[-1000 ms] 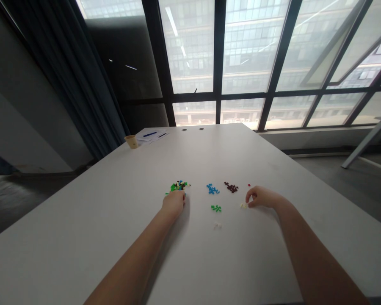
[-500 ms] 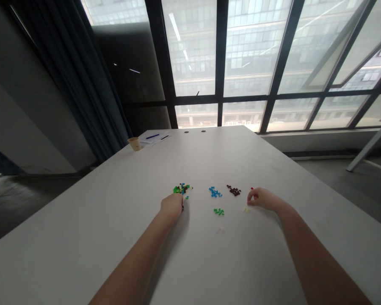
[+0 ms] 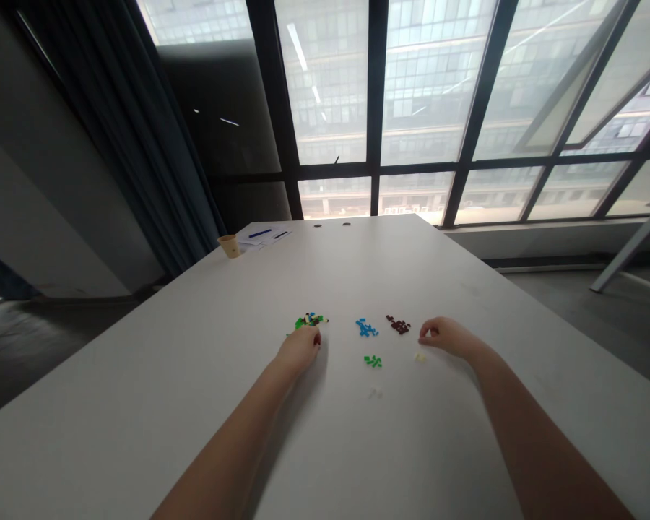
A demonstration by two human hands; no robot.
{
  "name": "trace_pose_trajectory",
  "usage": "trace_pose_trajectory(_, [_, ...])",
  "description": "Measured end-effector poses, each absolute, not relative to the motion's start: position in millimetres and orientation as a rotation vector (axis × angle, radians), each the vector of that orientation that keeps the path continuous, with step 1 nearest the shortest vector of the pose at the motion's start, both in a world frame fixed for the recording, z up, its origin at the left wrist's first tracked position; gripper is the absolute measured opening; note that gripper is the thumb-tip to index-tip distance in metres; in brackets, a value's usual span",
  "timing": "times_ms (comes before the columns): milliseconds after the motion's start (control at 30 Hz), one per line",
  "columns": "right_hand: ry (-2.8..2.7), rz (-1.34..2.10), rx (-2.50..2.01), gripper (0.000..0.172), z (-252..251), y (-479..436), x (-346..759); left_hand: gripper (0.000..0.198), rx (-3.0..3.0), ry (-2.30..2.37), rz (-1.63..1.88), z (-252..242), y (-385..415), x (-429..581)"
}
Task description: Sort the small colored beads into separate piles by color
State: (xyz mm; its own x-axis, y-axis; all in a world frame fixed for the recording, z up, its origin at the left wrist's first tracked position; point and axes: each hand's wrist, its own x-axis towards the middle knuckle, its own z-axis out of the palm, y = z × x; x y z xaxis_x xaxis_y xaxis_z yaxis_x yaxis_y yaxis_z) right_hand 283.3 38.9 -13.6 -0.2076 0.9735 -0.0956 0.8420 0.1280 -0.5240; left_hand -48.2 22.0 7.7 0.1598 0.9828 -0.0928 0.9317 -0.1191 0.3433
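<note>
My left hand (image 3: 300, 348) is closed, its fingers curled at the near edge of a mixed pile of small building bricks (image 3: 310, 320) in green, blue, yellow and dark colours. Whatever its fingertips hold is hidden. My right hand (image 3: 443, 335) makes a pinch just above a few pale yellow bricks (image 3: 420, 357); I cannot make out anything in it. Between the hands lie a blue group of bricks (image 3: 366, 328), a dark brown group (image 3: 399, 325) and a green group (image 3: 373, 361). Nearer to me are a few white or clear pieces (image 3: 375, 393).
The white table (image 3: 357, 274) stretches away toward the windows. A paper cup (image 3: 230, 246) stands at its far left edge, beside papers (image 3: 254, 237) with a blue pen (image 3: 260, 233) on them. Two dark round discs (image 3: 347, 224) sit at the far end.
My left hand has shifted slightly right, its fingertips turned further from the pile. My right hand has moved a little left and away from me; the red piece beside it no longer shows.
</note>
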Motion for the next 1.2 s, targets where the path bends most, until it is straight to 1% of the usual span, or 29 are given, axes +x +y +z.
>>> trace_pose_trajectory(67, [-2.109, 0.661, -1.746, 0.022, -11, 38, 279, 0.009, 2.044, 1.643, 0.377, 9, 22, -42])
trace_pose_trajectory(133, [-2.076, 0.627, -1.692, 0.023, -9, 36, 271, 0.010, 1.820, 1.389, 0.507, 9, 18, -32])
trace_pose_trajectory(300, [-2.045, 0.593, -1.436, 0.026, -1, 23, 236, 0.025, 1.004, 0.849, 0.657, 1, 2, 0])
trace_pose_trajectory(367, [-2.067, 0.549, -1.302, 0.025, 3, 15, 222, 0.023, 0.776, 0.725, 0.704, -4, -2, 9])
trace_pose_trajectory(467, [-2.107, 0.511, -1.114, 0.020, 6, 4, 204, 0.014, 0.617, 0.675, 0.725, -11, -1, 11])
trace_pose_trajectory(567, [-2.125, 0.508, -1.000, 0.019, 3, -2, 193, 0.008, 0.589, 0.704, 0.713, -14, 3, 8])
trace_pose_trajectory(633, [-2.131, 0.511, -0.972, 0.021, 0, -3, 189, 0.008, 0.597, 0.722, 0.719, -15, 5, 6])
trace_pose_trajectory(767, [-2.114, 0.494, -0.971, 0.022, -5, -2, 187, 0.017, 0.681, 0.762, 0.755, -13, 5, 6])
trace_pose_trajectory(900, [-2.075, 0.450, -1.003, 0.021, -6, 2, 189, 0.028, 0.942, 0.825, 0.747, -12, 5, 5])
trace_pose_trajectory(1067, [-2.092, 0.497, -0.939, 0.019, -8, 3, 191, 0.034, 1.255, 0.810, 0.751, -14, 6, 4])
trace_pose_trajectory(1200, [-2.111, 0.523, -0.878, 0.019, -9, 2, 191, 0.036, 1.357, 0.829, 0.787, -14, 6, 4])
